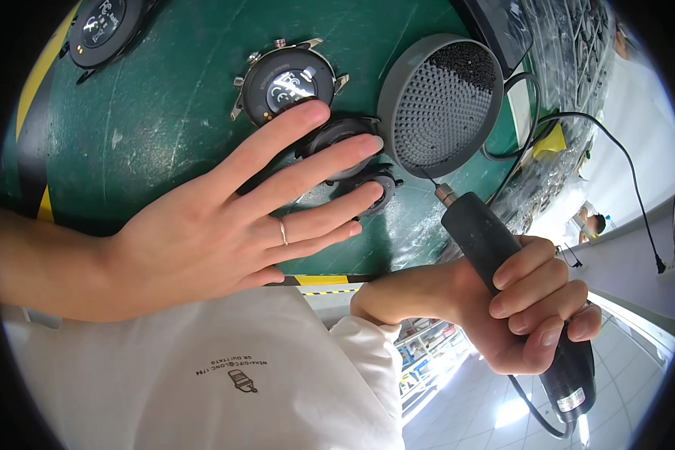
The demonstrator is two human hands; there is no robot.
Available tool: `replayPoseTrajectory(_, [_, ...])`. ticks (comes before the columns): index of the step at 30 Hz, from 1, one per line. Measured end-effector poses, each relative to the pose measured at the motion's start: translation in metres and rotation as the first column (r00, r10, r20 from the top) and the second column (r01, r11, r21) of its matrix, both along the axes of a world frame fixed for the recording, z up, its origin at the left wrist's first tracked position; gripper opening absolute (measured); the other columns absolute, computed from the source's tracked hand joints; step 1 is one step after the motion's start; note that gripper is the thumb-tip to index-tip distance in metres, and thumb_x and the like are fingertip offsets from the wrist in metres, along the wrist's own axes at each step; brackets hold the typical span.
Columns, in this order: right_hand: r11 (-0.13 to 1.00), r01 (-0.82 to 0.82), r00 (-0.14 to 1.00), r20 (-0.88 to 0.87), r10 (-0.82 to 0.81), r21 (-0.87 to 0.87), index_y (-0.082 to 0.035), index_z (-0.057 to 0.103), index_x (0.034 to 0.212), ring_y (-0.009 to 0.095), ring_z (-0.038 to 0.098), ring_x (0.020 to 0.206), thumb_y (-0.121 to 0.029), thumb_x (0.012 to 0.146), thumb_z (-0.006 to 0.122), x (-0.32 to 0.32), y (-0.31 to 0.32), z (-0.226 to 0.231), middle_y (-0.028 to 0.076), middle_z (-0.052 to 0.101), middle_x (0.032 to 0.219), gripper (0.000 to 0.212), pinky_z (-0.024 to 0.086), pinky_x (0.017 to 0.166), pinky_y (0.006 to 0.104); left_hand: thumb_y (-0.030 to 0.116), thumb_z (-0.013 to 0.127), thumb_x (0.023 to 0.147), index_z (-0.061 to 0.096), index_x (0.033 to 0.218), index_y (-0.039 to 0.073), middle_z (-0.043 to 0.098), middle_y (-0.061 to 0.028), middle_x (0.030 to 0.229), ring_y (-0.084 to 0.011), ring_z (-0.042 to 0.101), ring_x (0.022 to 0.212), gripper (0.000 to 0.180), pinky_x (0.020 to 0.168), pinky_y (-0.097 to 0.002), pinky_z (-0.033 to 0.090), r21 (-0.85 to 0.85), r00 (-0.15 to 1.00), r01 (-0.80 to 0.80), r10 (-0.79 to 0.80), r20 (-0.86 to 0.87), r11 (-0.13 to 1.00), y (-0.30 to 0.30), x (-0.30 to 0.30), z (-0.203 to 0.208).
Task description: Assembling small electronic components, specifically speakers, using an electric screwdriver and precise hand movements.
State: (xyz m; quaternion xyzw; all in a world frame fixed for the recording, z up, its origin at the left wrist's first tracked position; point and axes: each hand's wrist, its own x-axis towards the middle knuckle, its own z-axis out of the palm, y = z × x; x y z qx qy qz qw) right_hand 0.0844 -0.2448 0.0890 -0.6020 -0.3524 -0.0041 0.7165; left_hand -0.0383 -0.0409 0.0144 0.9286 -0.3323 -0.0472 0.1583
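Gripping screwdriver (pixel 481 234) (right hand (pixel 529 311)), left (pixel 202 217) across watches (pixel 289 81)

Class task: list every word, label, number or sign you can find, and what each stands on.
Wording is left uncopied; here is where it stands.
White shirt: dark lettering above a small drawing.
Silver-lugged watch: white marks and symbols on its back.
Upper-left watch: similar white marks.
Black screwdriver: white label, too small to read.

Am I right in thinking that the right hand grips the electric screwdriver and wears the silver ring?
Not quite: the head view shows the silver ring on the left hand. The right hand does grip the electric screwdriver.
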Motion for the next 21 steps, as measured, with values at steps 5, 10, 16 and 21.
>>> replayPoseTrajectory(5, [1.000,-0.010,1.000,-0.023,0.010,-0.004,-0.009,0.046,0.104,0.014,0.050,0.049,-0.006,0.088,0.058,0.002,0.002,0.000,0.002,0.050,0.066,0.020,0.048,0.050,0.0310,0.066,0.061,0.078,0.048,0.153,0.029,0.025,0.0011,0.167,-0.0370,0.029,0.151,0.084,0.120,-0.0671,0.026,-0.023,1.000,-0.002,0.002,-0.007,1.000,0.000,-0.001,0.000])
replayPoseTrajectory(10, [1.000,-0.004,1.000,-0.018,0.004,-0.011,-0.009,0.047,0.104,0.014,0.050,0.050,-0.006,0.088,0.058,0.001,0.003,0.001,0.002,0.050,0.067,0.020,0.048,0.050,0.0314,0.066,0.062,0.077,0.049,0.152,0.028,0.026,0.0007,0.167,-0.0373,0.029,0.151,0.085,0.120,-0.0673,0.026,-0.054,1.000,-0.019,0.019,-0.008,0.998,0.001,-0.002,0.000])
replayPoseTrajectory(16, [0.998,0.062,0.998,-0.020,-0.062,-0.021,-0.009,0.051,0.096,0.011,0.047,0.047,-0.006,0.087,0.058,-0.005,0.012,0.005,-0.001,0.048,0.062,0.012,0.042,0.049,0.0287,0.069,0.061,0.078,0.048,0.152,0.029,0.025,0.0017,0.167,-0.0347,0.027,0.152,0.085,0.122,-0.0649,0.025,-0.002,1.000,0.000,0.000,-0.028,1.000,0.004,-0.003,0.002])
replayPoseTrajectory(21, [0.988,-0.048,0.994,0.102,0.033,0.146,-0.006,0.057,0.095,0.007,0.056,0.055,-0.012,0.087,0.058,-0.023,0.004,0.035,-0.003,0.056,0.065,0.009,0.048,0.056,0.0252,0.072,0.060,0.079,0.046,0.154,0.033,0.023,0.0042,0.169,-0.0297,0.019,0.155,0.085,0.126,-0.0600,0.019,0.011,1.000,-0.018,0.018,-0.021,1.000,0.001,-0.004,0.001])
